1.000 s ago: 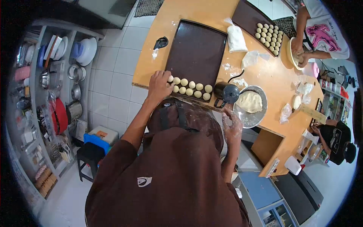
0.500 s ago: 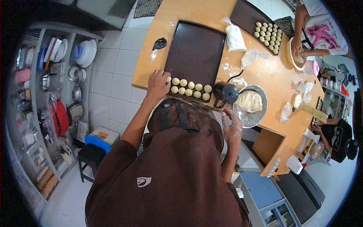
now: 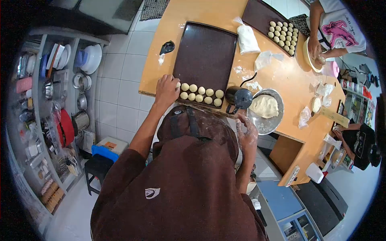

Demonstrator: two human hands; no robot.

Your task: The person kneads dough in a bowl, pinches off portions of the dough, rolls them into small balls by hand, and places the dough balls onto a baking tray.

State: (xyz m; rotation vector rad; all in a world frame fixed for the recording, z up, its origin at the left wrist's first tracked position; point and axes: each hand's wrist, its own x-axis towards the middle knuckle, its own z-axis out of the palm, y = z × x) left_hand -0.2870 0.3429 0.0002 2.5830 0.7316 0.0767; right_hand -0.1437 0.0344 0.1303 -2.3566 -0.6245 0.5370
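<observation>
At the near left corner of a dark tray (image 3: pixel 204 52), my left hand (image 3: pixel 167 90) has its fingers curled over a dough ball (image 3: pixel 178 85), which is partly hidden. Several pale dough balls (image 3: pixel 193 88) lie in two rows along the tray's near edge. My right hand (image 3: pixel 246 133) is floury, with fingers apart and nothing in it, beside a metal bowl (image 3: pixel 265 129). A large lump of dough (image 3: pixel 264 106) rests in that bowl. Between tray and bowl stands a black cup-shaped device (image 3: pixel 239 98) with a cord.
A bag of white powder (image 3: pixel 247 39) lies behind the tray. Farther back is a second tray (image 3: pixel 259 16) with several dough balls. One person's hands (image 3: pixel 317 54) work in a yellowish bowl (image 3: pixel 309 60); another person (image 3: pixel 360 144) is at the right. Shelves (image 3: pixel 76 40) stand left.
The view has shifted slightly, so the tray appears a little farther left. My left hand stays at the tray's corner, and my right hand has hardly moved.
</observation>
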